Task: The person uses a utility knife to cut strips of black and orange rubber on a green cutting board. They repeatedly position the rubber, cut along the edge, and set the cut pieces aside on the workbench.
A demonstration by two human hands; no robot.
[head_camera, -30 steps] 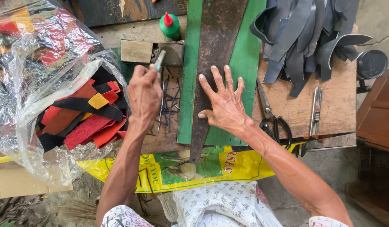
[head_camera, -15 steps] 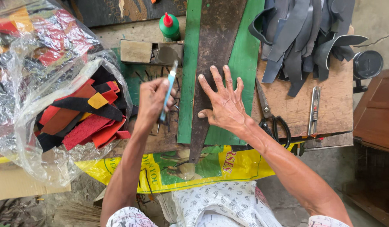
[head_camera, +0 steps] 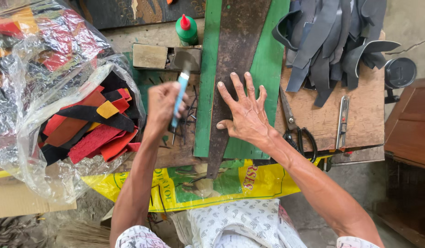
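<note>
The left hand has its grip clamped on a blue-handled hammer, long axis pointing away from the body; just right of that grip, the right hand lies flat, fingers spread, pinning a dark leather strip to the green mat.

The left hand hides the middle of the blue-handled hammer, its head blurred. The dark strip and green mat run off the top edge.
</note>
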